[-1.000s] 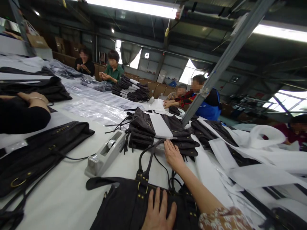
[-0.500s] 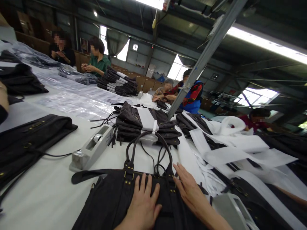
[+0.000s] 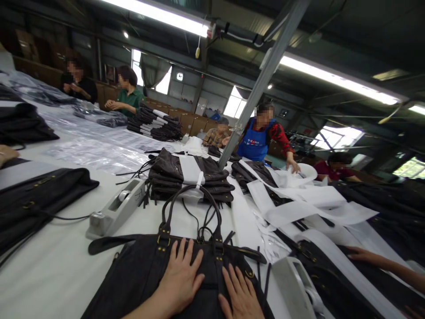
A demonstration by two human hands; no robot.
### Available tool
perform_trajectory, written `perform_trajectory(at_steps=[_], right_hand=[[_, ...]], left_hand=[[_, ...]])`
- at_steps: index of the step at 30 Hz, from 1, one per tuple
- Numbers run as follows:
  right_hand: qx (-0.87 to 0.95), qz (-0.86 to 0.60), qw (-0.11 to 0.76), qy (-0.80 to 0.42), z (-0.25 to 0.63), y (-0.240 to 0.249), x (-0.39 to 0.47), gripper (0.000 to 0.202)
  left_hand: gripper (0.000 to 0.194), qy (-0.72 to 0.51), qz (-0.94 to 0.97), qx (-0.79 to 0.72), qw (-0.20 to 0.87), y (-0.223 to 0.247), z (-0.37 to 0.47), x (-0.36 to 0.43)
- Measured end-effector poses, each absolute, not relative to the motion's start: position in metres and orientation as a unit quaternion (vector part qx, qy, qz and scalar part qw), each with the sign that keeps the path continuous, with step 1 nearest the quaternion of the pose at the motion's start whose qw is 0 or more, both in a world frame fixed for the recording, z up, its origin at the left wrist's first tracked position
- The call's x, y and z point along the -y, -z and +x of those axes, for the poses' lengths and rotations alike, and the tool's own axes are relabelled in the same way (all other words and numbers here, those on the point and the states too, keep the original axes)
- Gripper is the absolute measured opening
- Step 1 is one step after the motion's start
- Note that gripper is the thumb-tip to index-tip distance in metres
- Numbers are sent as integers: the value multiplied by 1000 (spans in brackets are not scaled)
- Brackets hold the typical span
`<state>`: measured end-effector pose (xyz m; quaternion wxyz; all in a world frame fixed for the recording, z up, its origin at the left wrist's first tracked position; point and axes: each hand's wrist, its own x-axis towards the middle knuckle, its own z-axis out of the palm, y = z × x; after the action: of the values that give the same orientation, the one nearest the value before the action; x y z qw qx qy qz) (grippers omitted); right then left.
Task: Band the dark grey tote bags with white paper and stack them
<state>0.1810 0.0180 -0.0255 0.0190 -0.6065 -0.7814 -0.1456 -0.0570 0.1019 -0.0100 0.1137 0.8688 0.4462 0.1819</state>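
Observation:
A black handbag (image 3: 139, 270) lies flat on the white table before me, its two looped handles pointing away and brass buckles at their bases. My left hand (image 3: 181, 277) rests palm-down on the bag's middle, fingers spread. To its right my right hand (image 3: 241, 290) also lies flat on the bag, below the right handle's base, fingers stretched out. A white strip is fastened around the top of the handles. Just beyond the handles sits a stack of folded dark bags (image 3: 166, 179) with a white band across it.
A grey tape dispenser (image 3: 116, 208) stands left of the handles, another tape dispenser (image 3: 294, 283) to the right. White paper strips (image 3: 318, 204) cover dark bags on the right, where another person's hand (image 3: 368, 257) rests. A slanted metal post (image 3: 259, 88) rises mid-table. Several co-workers stand around.
My right hand has come down from beside the right handle onto the bag's front. My left hand stays flat on the bag. A co-worker in a blue apron has straightened and reaches toward the white strips.

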Motion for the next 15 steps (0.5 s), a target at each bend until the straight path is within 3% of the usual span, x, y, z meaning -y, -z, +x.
perform_trajectory(at_steps=[9,12,15], right_hand=[[769,-617,55,157,171,16,-14,53],[772,-601,75,190,178,26,-18,53],[772,-575,95,252,190,44,-28,52]], left_hand=[[57,-167,868,-454,112,-2,-55,-101],[60,-160,894,-401,121,-20,-43,-125],[51,-119,925,-334,134,-34,-27,-161]])
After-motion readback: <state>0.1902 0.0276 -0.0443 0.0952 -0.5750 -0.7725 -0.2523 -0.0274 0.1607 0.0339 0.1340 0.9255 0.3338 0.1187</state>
